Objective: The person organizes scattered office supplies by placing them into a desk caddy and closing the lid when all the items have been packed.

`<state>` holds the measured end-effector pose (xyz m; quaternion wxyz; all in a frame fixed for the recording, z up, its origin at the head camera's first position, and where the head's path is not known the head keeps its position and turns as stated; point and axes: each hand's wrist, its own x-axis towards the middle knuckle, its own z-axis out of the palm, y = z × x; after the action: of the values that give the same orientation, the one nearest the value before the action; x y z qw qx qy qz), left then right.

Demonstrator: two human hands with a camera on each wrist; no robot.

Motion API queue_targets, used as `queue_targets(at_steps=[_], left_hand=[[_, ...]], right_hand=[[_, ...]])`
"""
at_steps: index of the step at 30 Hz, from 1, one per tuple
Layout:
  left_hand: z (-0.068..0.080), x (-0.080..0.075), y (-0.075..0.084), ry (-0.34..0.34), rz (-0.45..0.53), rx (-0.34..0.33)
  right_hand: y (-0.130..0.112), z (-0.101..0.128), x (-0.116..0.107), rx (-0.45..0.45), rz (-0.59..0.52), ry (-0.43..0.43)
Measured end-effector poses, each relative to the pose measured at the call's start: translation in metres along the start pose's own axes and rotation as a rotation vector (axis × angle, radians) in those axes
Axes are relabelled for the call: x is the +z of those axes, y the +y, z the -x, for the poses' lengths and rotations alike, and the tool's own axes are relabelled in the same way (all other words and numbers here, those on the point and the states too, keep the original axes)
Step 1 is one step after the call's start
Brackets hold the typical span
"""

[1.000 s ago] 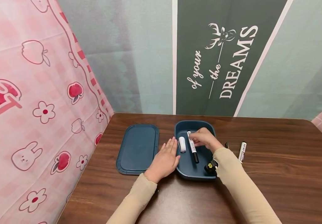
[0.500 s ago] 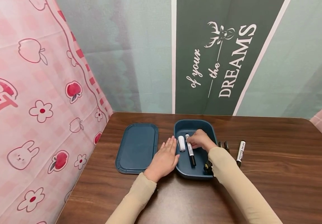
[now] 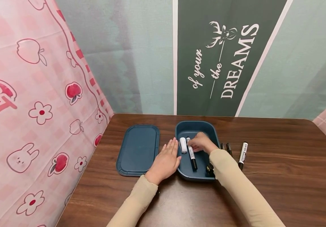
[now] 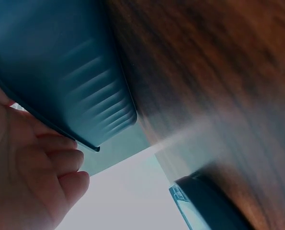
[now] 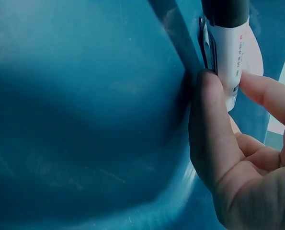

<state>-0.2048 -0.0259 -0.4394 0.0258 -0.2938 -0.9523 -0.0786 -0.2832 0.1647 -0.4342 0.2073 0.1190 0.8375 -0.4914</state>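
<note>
In the head view, my right hand (image 3: 202,143) reaches into the blue box (image 3: 198,180) and pinches a black-capped white marker (image 3: 192,154) between thumb and a finger. The right wrist view gives the marker (image 5: 228,57) close up, low against the box floor. Just left of it lies a small white object (image 3: 183,145) with a rounded end; its kind is unclear. My left hand (image 3: 164,162) lies with straight fingers along the box's left rim. From the left wrist, its fingertips (image 4: 65,160) touch the box's outer wall (image 4: 80,86).
A flat blue lid (image 3: 138,150) rests on the wooden table left of the box. Another white marker (image 3: 243,154) lies on the right, partly behind the right sleeve (image 3: 236,179). Near it, dark pen tips (image 3: 229,148) show. A small black object (image 3: 209,169) sits in the box.
My right hand has shifted the marker slightly towards me and left, nearer the white object. The left hand keeps its place at the rim.
</note>
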Motion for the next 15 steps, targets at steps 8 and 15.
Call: queue_targets(at_steps=[8,15], left_hand=[[-0.0003,0.0004,0.0002,0.011,-0.006,0.005],[-0.0005,0.0014,-0.0001,0.014,-0.009,0.005]], right_hand=[[-0.0002,0.0007,0.0002,-0.004,-0.039,-0.014],[-0.0002,0.0013,-0.0004,-0.001,-0.058,-0.029]])
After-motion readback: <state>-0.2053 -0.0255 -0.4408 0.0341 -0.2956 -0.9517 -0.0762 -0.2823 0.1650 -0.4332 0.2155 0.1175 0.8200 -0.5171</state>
